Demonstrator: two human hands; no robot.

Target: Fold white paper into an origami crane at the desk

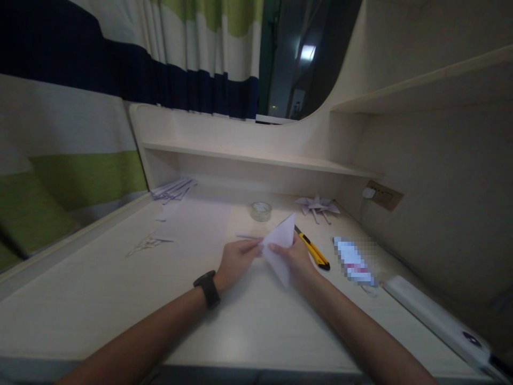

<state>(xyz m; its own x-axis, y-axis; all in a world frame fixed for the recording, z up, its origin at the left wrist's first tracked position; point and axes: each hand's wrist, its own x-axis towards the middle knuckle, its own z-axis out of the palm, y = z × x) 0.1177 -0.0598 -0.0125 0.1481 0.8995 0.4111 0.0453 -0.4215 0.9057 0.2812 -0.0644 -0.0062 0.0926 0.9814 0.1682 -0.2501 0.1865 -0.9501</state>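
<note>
Above the middle of the desk, my right hand (298, 259) grips a folded sheet of white paper (281, 233), the thumb lying across its front. My left hand (239, 260), with a dark band on the wrist, pinches the left edge of the same paper. A thin paper strip or stick (246, 236) lies just beyond my left fingers. Close to the right hand rests a yellow and black utility knife (315, 250), its blade end toward the paper. Behind both hands stands a roll of clear tape (261, 211).
Folded paper pinwheels (317, 205) lie at the back right. Paper strips (174, 188) are piled back left, beside a flat white sheet (202, 224) and small scraps (146, 243). A blurred-out phone (355, 261) and a long white lamp-like bar (436, 315) occupy the right side.
</note>
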